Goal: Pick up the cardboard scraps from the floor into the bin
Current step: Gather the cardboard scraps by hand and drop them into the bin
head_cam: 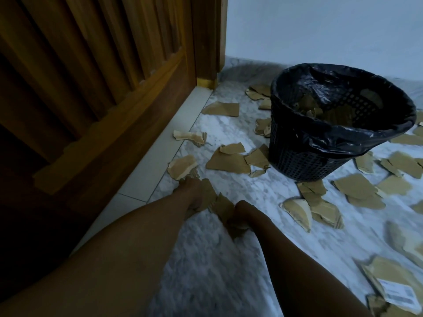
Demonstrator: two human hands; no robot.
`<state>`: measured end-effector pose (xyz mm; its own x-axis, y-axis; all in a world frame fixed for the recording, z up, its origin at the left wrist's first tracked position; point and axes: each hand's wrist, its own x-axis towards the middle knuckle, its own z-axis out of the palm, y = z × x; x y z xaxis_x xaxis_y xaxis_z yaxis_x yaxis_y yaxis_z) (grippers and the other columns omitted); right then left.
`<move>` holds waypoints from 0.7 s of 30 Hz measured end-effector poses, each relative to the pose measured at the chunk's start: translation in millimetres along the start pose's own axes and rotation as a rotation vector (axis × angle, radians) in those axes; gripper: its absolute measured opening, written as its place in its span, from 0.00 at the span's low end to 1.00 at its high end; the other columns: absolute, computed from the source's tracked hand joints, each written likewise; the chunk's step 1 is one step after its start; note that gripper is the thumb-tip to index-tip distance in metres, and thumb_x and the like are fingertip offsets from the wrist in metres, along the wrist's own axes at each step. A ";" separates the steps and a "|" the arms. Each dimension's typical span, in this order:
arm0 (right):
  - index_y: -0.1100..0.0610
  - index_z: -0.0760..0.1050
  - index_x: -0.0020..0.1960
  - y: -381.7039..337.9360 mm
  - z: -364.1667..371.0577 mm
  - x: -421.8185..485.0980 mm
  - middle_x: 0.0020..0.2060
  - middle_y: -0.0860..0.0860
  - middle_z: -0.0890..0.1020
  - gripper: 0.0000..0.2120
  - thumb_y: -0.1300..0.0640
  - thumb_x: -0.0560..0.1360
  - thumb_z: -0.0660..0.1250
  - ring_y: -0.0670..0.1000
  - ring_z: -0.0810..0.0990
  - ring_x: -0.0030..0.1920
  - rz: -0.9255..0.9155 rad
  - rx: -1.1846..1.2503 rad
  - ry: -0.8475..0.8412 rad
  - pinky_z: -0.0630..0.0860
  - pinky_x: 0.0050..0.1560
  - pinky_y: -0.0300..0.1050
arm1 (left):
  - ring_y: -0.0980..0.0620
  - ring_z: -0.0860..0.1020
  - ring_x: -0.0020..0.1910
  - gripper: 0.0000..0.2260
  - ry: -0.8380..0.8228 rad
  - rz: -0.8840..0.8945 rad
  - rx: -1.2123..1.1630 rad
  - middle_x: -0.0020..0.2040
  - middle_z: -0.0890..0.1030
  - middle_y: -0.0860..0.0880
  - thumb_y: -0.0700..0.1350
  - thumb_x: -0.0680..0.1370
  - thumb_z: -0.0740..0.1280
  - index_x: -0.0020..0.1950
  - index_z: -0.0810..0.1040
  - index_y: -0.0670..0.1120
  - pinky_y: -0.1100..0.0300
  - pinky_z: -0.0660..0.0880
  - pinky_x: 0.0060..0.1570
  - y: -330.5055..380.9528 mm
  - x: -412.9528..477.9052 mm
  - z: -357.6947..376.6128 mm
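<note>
On the marble floor point(229, 131) by a slatted wooden door point(91, 65), low viewpoint, dim light. Torn cardboard scraps point(226, 163) lie scattered on the floor: along the pale door sill point(183, 124), around the foot of the bin and out to the right. One larger piece at lower right carries a white shipping label point(397, 294).

The black mesh bin point(304, 161) stands upright near the white wall point(320, 26), lined with a black plastic bag point(343, 131) folded over its rim. A few scraps already lie inside it point(313, 108).

Both bare forearms reach forward, hands low at the floor, close together, well short of the bin.
- Left hand point(191, 191): down on a scrap point(208, 193) beside the sill; motion blur hides the fingers, so I cannot tell whether it grips or only rests there.
- Right hand point(245, 212): fingers curled in, closed round a small bunch of scraps point(225, 209) that stick out to its left and beneath it.
</note>
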<state>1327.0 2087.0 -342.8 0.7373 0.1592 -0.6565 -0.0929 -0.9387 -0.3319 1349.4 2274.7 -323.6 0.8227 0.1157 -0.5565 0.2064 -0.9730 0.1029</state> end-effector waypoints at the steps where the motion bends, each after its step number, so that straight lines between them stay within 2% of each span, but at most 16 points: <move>1: 0.63 0.63 0.75 -1.3 -0.2 -0.2 0.71 0.59 0.69 0.31 0.49 0.79 0.67 0.59 0.70 0.71 0.003 0.003 -0.010 0.69 0.69 0.51 | 0.40 0.72 0.66 0.22 0.019 -0.019 -0.017 0.68 0.72 0.39 0.43 0.76 0.69 0.69 0.70 0.41 0.50 0.71 0.65 1.2 -0.8 -1.7; 3: 0.63 0.64 0.74 -3.7 -0.1 -2.1 0.71 0.60 0.69 0.30 0.49 0.79 0.67 0.59 0.70 0.70 0.010 -0.008 -0.030 0.69 0.69 0.50 | 0.40 0.74 0.65 0.27 0.026 -0.035 -0.054 0.67 0.73 0.40 0.42 0.74 0.73 0.70 0.69 0.41 0.50 0.73 0.63 0.6 -1.5 -3.8; 5: 0.63 0.66 0.73 -3.0 -0.7 -3.4 0.70 0.59 0.71 0.29 0.49 0.78 0.68 0.59 0.72 0.69 0.018 -0.014 -0.034 0.70 0.67 0.50 | 0.39 0.72 0.66 0.33 -0.020 -0.015 -0.021 0.70 0.70 0.40 0.46 0.73 0.75 0.73 0.65 0.40 0.50 0.74 0.62 -2.0 -1.0 -4.8; 7: 0.63 0.67 0.72 -0.4 -3.3 -4.2 0.69 0.59 0.71 0.28 0.48 0.79 0.66 0.58 0.72 0.69 0.028 0.007 -0.024 0.70 0.67 0.50 | 0.37 0.67 0.70 0.36 -0.055 0.002 0.090 0.73 0.65 0.41 0.51 0.73 0.74 0.75 0.62 0.41 0.44 0.70 0.65 -6.1 -1.9 -5.8; 9: 0.62 0.67 0.72 0.5 -7.1 -3.8 0.69 0.58 0.72 0.26 0.48 0.80 0.64 0.58 0.72 0.68 0.046 0.043 0.014 0.70 0.67 0.51 | 0.37 0.61 0.72 0.35 -0.025 -0.009 0.150 0.75 0.60 0.42 0.53 0.75 0.72 0.76 0.61 0.44 0.41 0.65 0.67 -10.8 0.6 -9.3; 11: 0.59 0.67 0.73 1.2 -13.7 -0.1 0.71 0.56 0.69 0.28 0.42 0.80 0.61 0.59 0.69 0.70 0.079 0.041 0.150 0.68 0.69 0.56 | 0.38 0.58 0.72 0.31 0.110 -0.019 0.202 0.74 0.58 0.43 0.54 0.75 0.71 0.74 0.62 0.48 0.41 0.63 0.67 -17.0 4.1 -15.1; 13: 0.53 0.66 0.74 4.6 -25.5 7.0 0.73 0.55 0.64 0.29 0.37 0.79 0.59 0.60 0.62 0.72 0.135 -0.051 0.334 0.62 0.68 0.64 | 0.38 0.55 0.73 0.31 0.207 -0.022 0.229 0.75 0.54 0.45 0.56 0.75 0.70 0.74 0.62 0.50 0.40 0.61 0.68 -24.7 12.8 -18.6; 14: 0.50 0.65 0.75 7.8 -33.3 9.4 0.74 0.53 0.62 0.30 0.37 0.78 0.60 0.60 0.59 0.73 0.135 -0.139 0.397 0.59 0.67 0.66 | 0.38 0.52 0.75 0.32 0.203 -0.021 0.231 0.77 0.50 0.46 0.57 0.75 0.70 0.75 0.61 0.51 0.39 0.60 0.69 -28.2 17.4 -20.3; 16: 0.46 0.62 0.77 16.9 -50.2 17.2 0.76 0.51 0.60 0.33 0.33 0.76 0.60 0.60 0.55 0.75 0.092 -0.251 0.419 0.52 0.67 0.69 | 0.37 0.45 0.77 0.35 0.134 -0.031 0.247 0.80 0.41 0.47 0.57 0.76 0.69 0.78 0.56 0.52 0.36 0.55 0.70 -32.1 26.4 -24.9; 17: 0.46 0.61 0.77 21.6 -58.9 20.4 0.77 0.50 0.60 0.33 0.35 0.76 0.60 0.61 0.53 0.76 0.072 -0.277 0.399 0.49 0.68 0.70 | 0.37 0.42 0.78 0.36 0.099 -0.033 0.257 0.80 0.38 0.47 0.57 0.77 0.69 0.79 0.55 0.52 0.34 0.53 0.71 -32.9 30.9 -27.0; 20: 0.44 0.57 0.78 32.1 -78.9 35.1 0.79 0.50 0.56 0.28 0.50 0.80 0.61 0.60 0.45 0.79 0.008 -0.311 0.332 0.46 0.71 0.75 | 0.34 0.37 0.77 0.37 0.029 -0.021 0.310 0.79 0.34 0.45 0.58 0.77 0.68 0.80 0.53 0.51 0.32 0.50 0.71 -32.2 41.0 -34.0; 21: 0.43 0.55 0.79 34.5 -84.5 40.8 0.80 0.51 0.53 0.29 0.51 0.80 0.60 0.60 0.43 0.80 -0.006 -0.295 0.296 0.45 0.70 0.75 | 0.34 0.37 0.77 0.38 0.006 -0.016 0.311 0.79 0.34 0.45 0.58 0.77 0.68 0.81 0.52 0.51 0.32 0.49 0.72 -31.8 43.2 -36.0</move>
<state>1410.4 2035.2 -323.8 0.9017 0.1102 -0.4182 0.0756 -0.9923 -0.0985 1397.5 2317.8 -321.2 0.8241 0.1322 -0.5508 0.0487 -0.9853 -0.1636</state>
